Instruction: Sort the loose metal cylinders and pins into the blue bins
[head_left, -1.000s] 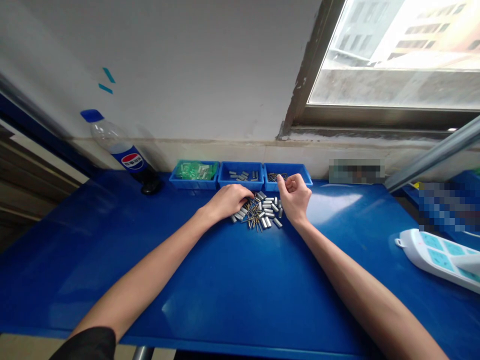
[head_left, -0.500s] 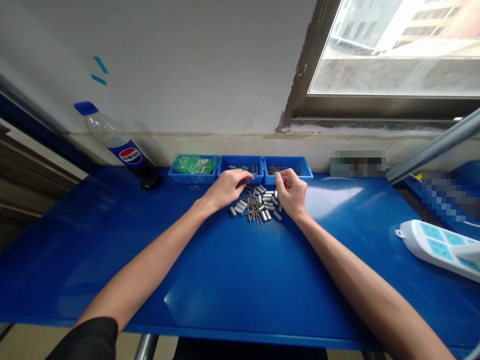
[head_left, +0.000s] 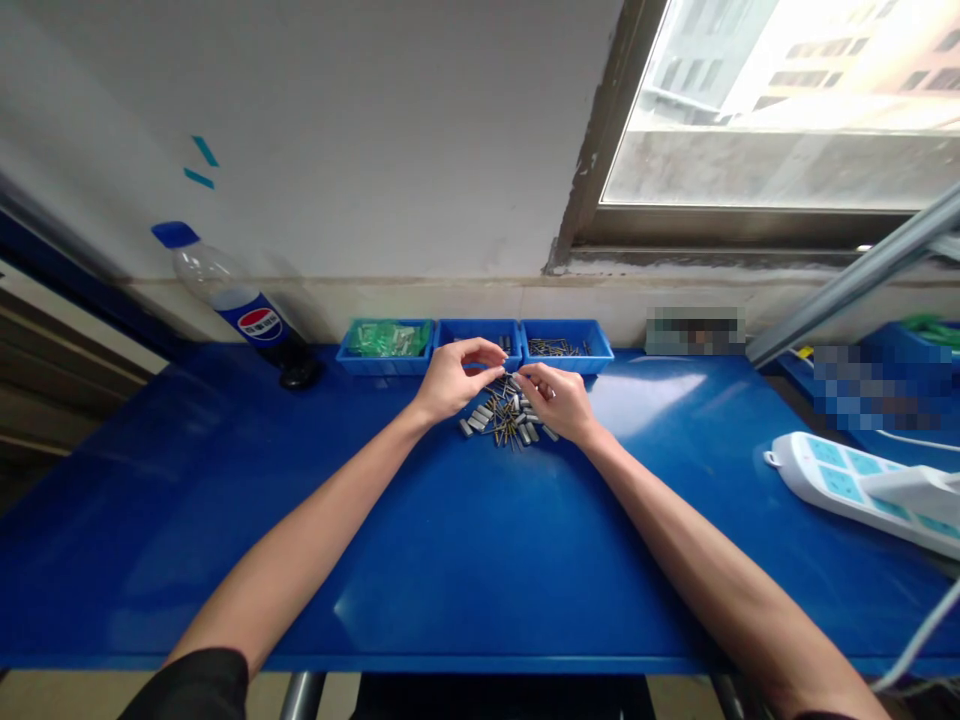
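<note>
My left hand (head_left: 452, 380) hovers over the back left of a pile of small metal parts. Its fingers and thumb curve into a C with a gap between the tips, and nothing shows in it. Opposite it, almost touching, my right hand (head_left: 559, 398) is closed in a pinch; a small dark bit shows near its fingertips, too small to name. Beneath both hands lie silver metal cylinders (head_left: 480, 418) and thin drill-bit-like pins (head_left: 510, 433), mixed together. The right hand and its fingers hide part of the pile.
Behind the pile stand three blue bins: the left one (head_left: 382, 366) holds green plastic-wrapped pieces, the middle one (head_left: 465, 328) metal cylinders, the right one (head_left: 568, 364) thin pins. A cola bottle (head_left: 259, 322) stands at left. A white power strip (head_left: 840, 490) lies at right.
My right hand has moved left from in front of the right bin, and its fingertips now meet the space by my left fingertips. The view has shifted slightly.
</note>
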